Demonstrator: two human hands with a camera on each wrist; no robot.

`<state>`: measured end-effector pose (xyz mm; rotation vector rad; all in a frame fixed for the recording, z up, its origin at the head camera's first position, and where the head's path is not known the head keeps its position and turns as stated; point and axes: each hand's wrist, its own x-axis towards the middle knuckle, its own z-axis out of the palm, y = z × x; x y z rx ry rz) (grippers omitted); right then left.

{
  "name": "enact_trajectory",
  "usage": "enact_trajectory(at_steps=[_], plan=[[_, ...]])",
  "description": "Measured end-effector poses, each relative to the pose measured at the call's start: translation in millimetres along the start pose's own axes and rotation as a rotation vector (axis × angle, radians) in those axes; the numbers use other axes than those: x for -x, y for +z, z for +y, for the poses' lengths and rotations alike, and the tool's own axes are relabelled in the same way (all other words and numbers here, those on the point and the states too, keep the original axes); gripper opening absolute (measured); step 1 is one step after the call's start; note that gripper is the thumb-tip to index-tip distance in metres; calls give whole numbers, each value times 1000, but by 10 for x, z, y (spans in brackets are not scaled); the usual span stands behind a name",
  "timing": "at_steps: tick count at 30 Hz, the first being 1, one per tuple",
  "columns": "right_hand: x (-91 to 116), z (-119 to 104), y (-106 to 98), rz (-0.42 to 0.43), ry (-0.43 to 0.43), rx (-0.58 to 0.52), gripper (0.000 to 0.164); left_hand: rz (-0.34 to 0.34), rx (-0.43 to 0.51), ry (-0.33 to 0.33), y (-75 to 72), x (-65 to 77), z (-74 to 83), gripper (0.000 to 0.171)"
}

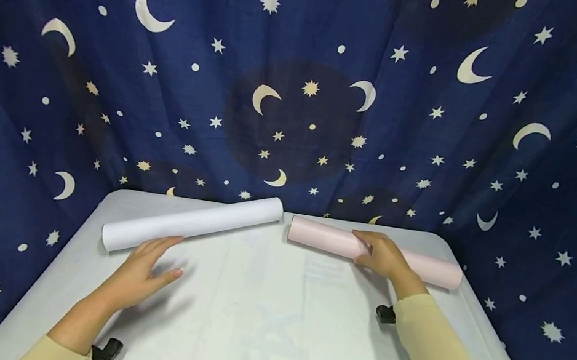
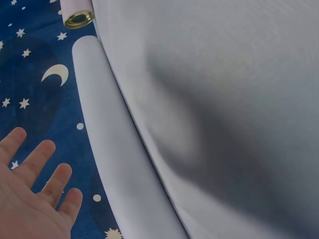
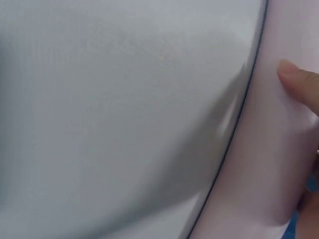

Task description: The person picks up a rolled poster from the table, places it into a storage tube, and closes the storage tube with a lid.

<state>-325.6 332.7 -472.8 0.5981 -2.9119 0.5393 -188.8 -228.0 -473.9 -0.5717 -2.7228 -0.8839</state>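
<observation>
A long white roll point(image 1: 192, 222) lies slanted on the back left of the white table. My left hand point(image 1: 140, 276) hovers by its near side, fingers extended and thumb spread, holding nothing. The left wrist view shows that hand point(image 2: 35, 194) with its fingers apart beside the white roll point(image 2: 117, 149). At the back right lies a pale pink roll point(image 1: 432, 269). My right hand point(image 1: 383, 256) grips it near its middle, with the thumb on the near side and fingers over the far side. In the right wrist view the thumb point(image 3: 299, 82) presses the pink roll point(image 3: 254, 164).
The white table point(image 1: 240, 316) has rounded back corners. A dark blue curtain point(image 1: 307, 52) with moons and stars hangs behind it and at both sides. The two rolls nearly meet end to end at the back middle, a small gap between them. A black device sits under each wrist.
</observation>
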Motion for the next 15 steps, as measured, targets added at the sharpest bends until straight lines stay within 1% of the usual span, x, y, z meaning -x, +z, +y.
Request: enact_trajectory(at_steps=[4,6,8,11,13,15], plan=[[69,-7,-72,29,20,-12,66,10,-19,27,-14,3,24,68],[122,3,-103,44,26,-3,61,14,-37,26,-21,4,30,67],[185,10,-130,63,38,29,57,18,-52,6,-28,7,34,66],[286,-7,-161,113,74,109,52,21,-70,-45,-41,21,35,66],[357,-49,-189,159,123,161,50,24,-76,-70,-42,29,35,66],[424,-102,-220,205,169,206,49,30,-91,-80,-36,33,41,67]])
